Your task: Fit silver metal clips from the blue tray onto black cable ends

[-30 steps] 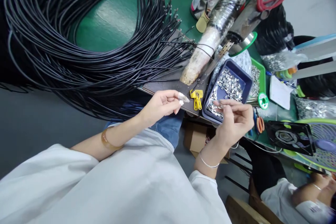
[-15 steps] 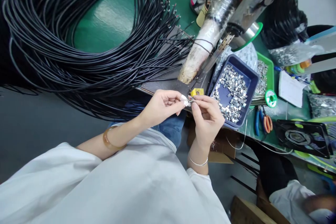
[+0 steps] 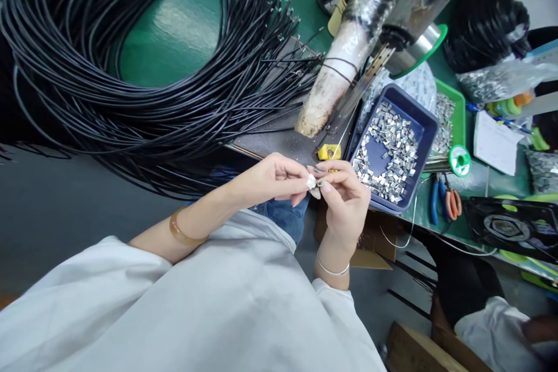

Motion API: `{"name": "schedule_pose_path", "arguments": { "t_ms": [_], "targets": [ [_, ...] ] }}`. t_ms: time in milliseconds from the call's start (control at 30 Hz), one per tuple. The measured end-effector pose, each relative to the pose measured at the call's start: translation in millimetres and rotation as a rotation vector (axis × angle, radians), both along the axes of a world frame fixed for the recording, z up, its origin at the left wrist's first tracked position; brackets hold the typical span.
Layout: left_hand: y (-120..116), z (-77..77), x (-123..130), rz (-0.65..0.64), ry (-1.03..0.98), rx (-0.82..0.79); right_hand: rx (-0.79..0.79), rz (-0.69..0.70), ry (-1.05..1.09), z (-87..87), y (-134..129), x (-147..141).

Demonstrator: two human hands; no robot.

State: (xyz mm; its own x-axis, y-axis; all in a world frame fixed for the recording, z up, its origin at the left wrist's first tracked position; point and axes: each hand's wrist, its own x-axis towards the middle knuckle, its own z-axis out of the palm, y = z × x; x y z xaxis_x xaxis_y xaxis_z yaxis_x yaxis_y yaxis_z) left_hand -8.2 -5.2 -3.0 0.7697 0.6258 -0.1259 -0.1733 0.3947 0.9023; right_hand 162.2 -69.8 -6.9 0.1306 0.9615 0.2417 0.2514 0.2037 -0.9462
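Observation:
My left hand [image 3: 285, 179], with white wrapping on its fingertips, is closed in a pinch at the table's front edge. Its fingertips meet those of my right hand [image 3: 344, 192], which is also pinched. Whatever lies between the fingertips is too small to make out. Just beyond them sits a yellow object [image 3: 329, 151]. Right of my right hand stands a dark blue tray [image 3: 421, 122] holding many small metal pieces [image 3: 394, 145]. A white nozzle-like tube [image 3: 325, 90] slants down above the hands.
A large bundle of black cables [image 3: 143, 110] covers the left of the green table [image 3: 187, 23]. To the right are a green tray [image 3: 457, 110], blue pliers [image 3: 435, 202], orange-handled pliers [image 3: 453, 204] and a black fan [image 3: 508, 226]. Part of another person [image 3: 497, 325] shows at lower right.
The fingertips of both hands have shifted slightly and stay together. A thin pale line now shows across the yellow object. The view has shifted a little, moving the right-side items rightward.

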Motion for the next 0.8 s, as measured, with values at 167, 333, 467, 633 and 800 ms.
{"name": "schedule_pose_path", "arguments": {
  "t_ms": [167, 333, 467, 633, 800],
  "targets": [
    [-1.9, 0.9, 2.5, 0.255, -0.048, 0.009, 0.071, -0.143, 0.027, 1.5, 1.2, -5.9],
    [-3.0, 3.5, 5.4, 0.375, -0.033, 0.018, 0.090, -0.171, -0.103, 1.3, -2.5, -12.0],
    [-4.5, 1.3, 5.7, 0.368, -0.024, 0.046, 0.098, -0.181, -0.113, -0.1, -2.6, -13.3],
    [-5.0, 2.3, 3.7, 0.358, 0.004, 0.132, 0.066, -0.143, -0.110, 1.5, -1.4, -10.8],
    [-6.0, 0.8, -1.2, 0.386, 0.152, 0.474, 0.154, -0.134, -0.374, 7.3, -3.3, -7.5]
  ]
}}
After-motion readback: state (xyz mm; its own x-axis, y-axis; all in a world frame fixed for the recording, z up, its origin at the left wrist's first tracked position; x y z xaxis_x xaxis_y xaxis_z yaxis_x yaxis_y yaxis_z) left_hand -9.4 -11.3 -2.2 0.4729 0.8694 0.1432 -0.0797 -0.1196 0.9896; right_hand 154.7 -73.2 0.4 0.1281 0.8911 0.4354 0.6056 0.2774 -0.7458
